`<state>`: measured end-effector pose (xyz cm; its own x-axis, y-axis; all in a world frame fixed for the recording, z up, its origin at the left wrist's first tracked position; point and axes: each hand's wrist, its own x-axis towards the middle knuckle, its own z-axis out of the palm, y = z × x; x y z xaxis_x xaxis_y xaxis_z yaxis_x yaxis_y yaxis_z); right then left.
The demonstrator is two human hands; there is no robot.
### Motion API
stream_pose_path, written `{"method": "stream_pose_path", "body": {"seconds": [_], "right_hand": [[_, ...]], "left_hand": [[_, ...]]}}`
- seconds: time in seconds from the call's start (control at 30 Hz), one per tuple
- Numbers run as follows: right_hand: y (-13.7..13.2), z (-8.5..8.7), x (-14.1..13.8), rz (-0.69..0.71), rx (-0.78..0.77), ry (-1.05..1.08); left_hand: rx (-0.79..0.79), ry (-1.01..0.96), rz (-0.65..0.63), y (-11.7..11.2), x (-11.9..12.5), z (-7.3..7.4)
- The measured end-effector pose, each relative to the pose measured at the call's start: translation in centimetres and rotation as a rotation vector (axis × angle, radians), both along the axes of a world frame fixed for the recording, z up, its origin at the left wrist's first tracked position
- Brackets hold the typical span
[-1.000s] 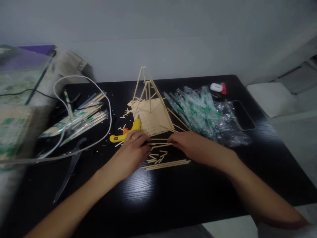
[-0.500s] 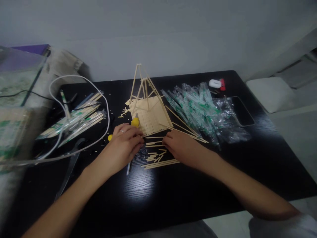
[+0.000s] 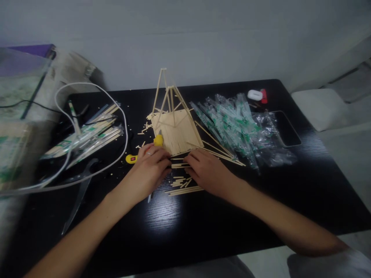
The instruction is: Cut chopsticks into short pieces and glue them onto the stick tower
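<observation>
My left hand [image 3: 152,166], a ring on one finger, reaches over a yellow glue gun [image 3: 158,140], covering its middle; the nozzle and the end with a red switch show. Its fingers are closed at the left ends of thin wooden sticks [image 3: 179,166]. My right hand [image 3: 206,170] is closed over their right side, the fingertips partly hidden. Just beyond both hands lies a flat base of sticks [image 3: 181,133], bearing a tall frame of slanted sticks [image 3: 171,102]. Short cut pieces [image 3: 177,181] and several longer sticks [image 3: 185,190] lie nearer to me.
Plastic wrappers [image 3: 228,119] are heaped at the right beside a phone [image 3: 286,129], a white case [image 3: 255,95] and a red object [image 3: 263,96]. At left, a white cable [image 3: 126,127] loops around packaged sticks [image 3: 95,135]. Long sticks [image 3: 223,148] lie beside the base.
My right hand has slid left along the sticks, so the gap between my hands is narrower. My left hand has shifted slightly right, and more of the glue gun's red-switch end shows.
</observation>
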<state>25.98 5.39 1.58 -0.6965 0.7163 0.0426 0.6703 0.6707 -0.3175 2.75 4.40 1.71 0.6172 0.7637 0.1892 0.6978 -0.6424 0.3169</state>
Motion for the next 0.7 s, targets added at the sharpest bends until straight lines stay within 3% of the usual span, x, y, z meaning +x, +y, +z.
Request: {"method": "stream_pose_path", "body": {"seconds": [0.7], "right_hand": [[-0.2, -3.2, -0.9, -0.023, -0.019, 0.311]], "left_hand": [[-0.019, -0.018, 0.047, -0.2, 0.4, -0.4]]}}
